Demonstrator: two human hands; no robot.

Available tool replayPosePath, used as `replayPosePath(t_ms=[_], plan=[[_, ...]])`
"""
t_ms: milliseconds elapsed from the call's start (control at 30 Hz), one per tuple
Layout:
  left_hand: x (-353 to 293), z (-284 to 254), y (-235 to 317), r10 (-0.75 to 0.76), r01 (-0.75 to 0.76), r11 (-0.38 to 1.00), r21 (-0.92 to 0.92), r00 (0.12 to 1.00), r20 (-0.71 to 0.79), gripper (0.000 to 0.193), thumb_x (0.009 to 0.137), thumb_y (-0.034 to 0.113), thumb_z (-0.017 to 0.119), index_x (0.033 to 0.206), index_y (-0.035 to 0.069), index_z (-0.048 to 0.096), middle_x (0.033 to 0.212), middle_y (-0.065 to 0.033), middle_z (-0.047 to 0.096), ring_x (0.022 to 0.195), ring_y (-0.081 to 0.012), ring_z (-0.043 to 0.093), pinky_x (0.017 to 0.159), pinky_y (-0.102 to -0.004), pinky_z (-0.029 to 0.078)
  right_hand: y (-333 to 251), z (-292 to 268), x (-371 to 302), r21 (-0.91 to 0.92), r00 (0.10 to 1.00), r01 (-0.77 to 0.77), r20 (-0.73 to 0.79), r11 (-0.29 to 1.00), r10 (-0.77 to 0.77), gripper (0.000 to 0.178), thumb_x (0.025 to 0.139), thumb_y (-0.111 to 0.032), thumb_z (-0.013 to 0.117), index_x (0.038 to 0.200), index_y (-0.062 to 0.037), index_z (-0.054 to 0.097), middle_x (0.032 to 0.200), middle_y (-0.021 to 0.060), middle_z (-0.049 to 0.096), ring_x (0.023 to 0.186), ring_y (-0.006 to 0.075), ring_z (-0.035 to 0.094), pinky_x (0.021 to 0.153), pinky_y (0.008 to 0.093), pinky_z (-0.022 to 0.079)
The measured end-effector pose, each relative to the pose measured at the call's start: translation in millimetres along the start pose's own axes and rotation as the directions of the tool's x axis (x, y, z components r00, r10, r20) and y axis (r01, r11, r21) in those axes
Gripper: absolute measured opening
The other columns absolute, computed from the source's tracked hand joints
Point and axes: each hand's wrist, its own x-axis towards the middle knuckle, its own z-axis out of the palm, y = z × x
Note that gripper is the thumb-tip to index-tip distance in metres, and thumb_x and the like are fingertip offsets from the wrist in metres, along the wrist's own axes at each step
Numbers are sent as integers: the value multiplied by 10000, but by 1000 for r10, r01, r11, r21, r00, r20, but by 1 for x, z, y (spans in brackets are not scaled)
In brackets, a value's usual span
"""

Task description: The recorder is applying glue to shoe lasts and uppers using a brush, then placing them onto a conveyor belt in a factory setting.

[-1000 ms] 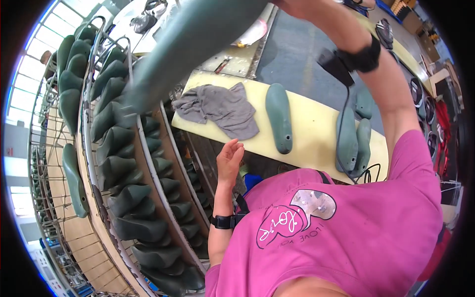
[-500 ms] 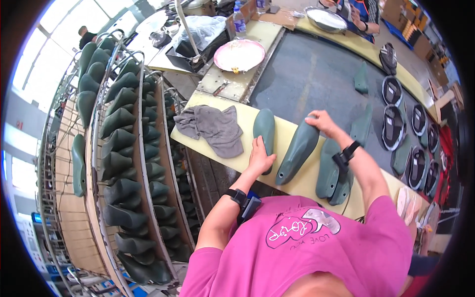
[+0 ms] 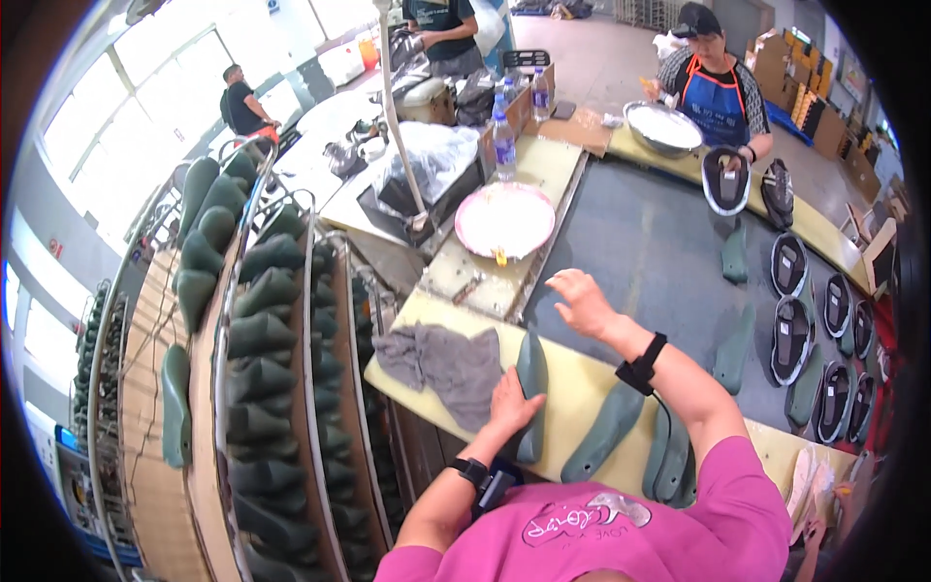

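A green shoe last [image 3: 530, 364] is on the pale yellow board in front of me, narrow side up. My left hand [image 3: 511, 405] grips its near left side. My right hand [image 3: 588, 308] is raised over the left edge of the dark belt, fingers apart, holding nothing. Just beyond it is a pink-rimmed plate [image 3: 504, 221] of white stuff, with a yellow-handled thing at its near rim. A second green last [image 3: 603, 434] lies right of the first, and more lasts [image 3: 669, 456] lie beside it. A crumpled grey cloth [image 3: 451, 373] is left of my left hand.
On the left stands a rack [image 3: 225, 388] full of green lasts. Shoe uppers [image 3: 793, 335] and lasts line the right of the dark belt [image 3: 640, 233]. Across it a co-worker holds an upper [image 3: 725, 181] beside a metal bowl [image 3: 663, 128]. A thin pole [image 3: 396, 116] rises near the plate.
My right hand has let go of the second last and moved forward and left over the belt edge. My left hand stays on the first last, now turned more on edge. The view has tilted up.
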Motion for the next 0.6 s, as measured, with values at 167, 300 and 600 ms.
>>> replayPosePath(t_ms=[167, 300, 600], plan=[[6, 1, 24, -31, 41, 982, -186, 998, 59, 603, 636, 271, 694, 1094, 1, 409, 1008, -227, 550, 955, -396, 549, 802, -456, 451, 28, 40, 63, -330, 996, 78, 72, 941, -57, 439, 689, -58, 603, 1122, -73, 529, 1047, 134, 519, 1020, 276, 497, 849, 388, 390], [13, -1, 15, -21, 45, 978, -203, 992, 122, 648, 644, 296, 695, 1123, -13, 388, 1038, -232, 536, 952, -399, 548, 794, -463, 449, 43, 81, 104, -466, 975, 91, 221, 880, 16, 351, 749, -83, 527, 1098, -109, 556, 964, 97, 537, 942, 244, 512, 781, 377, 388], [28, -5, 5, -42, 98, 965, -242, 973, 225, 700, 655, 320, 687, 1175, -21, 366, 1078, -237, 518, 985, -398, 531, 817, -474, 430, 28, 113, 145, -264, 983, 177, 102, 948, -155, 102, 720, -159, 597, 795, -102, 558, 706, 67, 543, 716, 239, 548, 634, 359, 422]])
